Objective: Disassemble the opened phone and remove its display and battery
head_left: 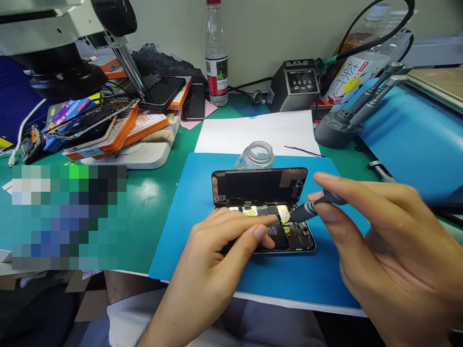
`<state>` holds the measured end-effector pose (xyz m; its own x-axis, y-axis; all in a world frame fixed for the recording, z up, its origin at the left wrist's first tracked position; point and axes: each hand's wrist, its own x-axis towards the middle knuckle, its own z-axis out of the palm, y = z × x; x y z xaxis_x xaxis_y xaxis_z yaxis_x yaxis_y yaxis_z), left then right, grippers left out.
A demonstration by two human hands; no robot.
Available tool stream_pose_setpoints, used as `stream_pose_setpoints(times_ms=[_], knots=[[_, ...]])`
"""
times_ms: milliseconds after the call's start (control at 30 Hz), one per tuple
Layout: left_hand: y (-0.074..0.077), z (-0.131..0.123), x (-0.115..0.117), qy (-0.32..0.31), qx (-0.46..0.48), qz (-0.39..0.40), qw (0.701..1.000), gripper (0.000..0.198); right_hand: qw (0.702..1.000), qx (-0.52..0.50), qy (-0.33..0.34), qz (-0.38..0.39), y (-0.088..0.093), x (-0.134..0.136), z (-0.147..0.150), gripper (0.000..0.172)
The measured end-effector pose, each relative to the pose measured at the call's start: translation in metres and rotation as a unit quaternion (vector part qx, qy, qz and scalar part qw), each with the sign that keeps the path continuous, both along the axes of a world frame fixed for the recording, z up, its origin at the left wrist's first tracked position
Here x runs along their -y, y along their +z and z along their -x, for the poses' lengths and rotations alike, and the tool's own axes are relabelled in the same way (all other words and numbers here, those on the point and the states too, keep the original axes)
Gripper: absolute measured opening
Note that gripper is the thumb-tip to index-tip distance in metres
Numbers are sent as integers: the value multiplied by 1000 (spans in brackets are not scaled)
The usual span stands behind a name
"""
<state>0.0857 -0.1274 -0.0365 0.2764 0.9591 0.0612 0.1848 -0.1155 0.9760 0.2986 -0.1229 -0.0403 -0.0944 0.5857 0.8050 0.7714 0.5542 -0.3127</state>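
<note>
An opened smartphone (294, 237) lies on a blue mat (188, 212), its screen (258, 185) folded up at the far side. My left hand (220, 246) rests on the phone's left part, fingers pressed flat on the battery. My right hand (379, 236) pinches a grey screwdriver (307, 210) whose tip touches the inner board near the phone's top right. Part of the phone body is hidden under my left hand.
A small glass jar (257, 154) and white paper (253, 132) lie behind the mat. A water bottle (216, 53), soldering station (293, 84), a stack of phones and boxes (108, 125), a microscope base (61, 72) and a blue machine (415, 130) ring the green bench.
</note>
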Motion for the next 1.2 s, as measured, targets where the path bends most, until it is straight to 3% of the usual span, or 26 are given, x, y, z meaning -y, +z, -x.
stream_pose_setpoints(times_ms=[167, 333, 433, 500, 567, 633, 700, 900, 1200], knots=[[-4, 1, -3, -17, 3, -36, 999, 24, 999, -3, 26, -27, -1, -5, 2, 61], [-8, 1, -4, -42, 17, -64, 997, 25, 998, 32, 41, 38, -6, -3, 6, 76], [-9, 2, -3, -48, 15, -60, 997, 22, 996, -89, 19, 17, 0, 1, 12, 68], [-9, 3, -4, -52, 12, -55, 997, 19, 968, -248, 34, 4, 7, 3, 17, 57], [-9, 3, -4, -52, 12, -54, 997, 19, 920, -381, 76, 41, 12, 4, 22, 46], [-9, 4, -4, -53, 12, -58, 997, 19, 879, -449, 120, 112, 12, 4, 28, 42], [-9, 4, -4, -55, 12, -61, 997, 19, 857, -471, 131, 161, 8, 5, 34, 46], [-6, 5, -3, -79, 18, -68, 994, 20, 875, -440, 114, 164, -2, 14, 46, 51], [-8, 8, -4, -85, 26, -71, 993, 18, 872, -435, 123, 188, -2, 16, 45, 47]])
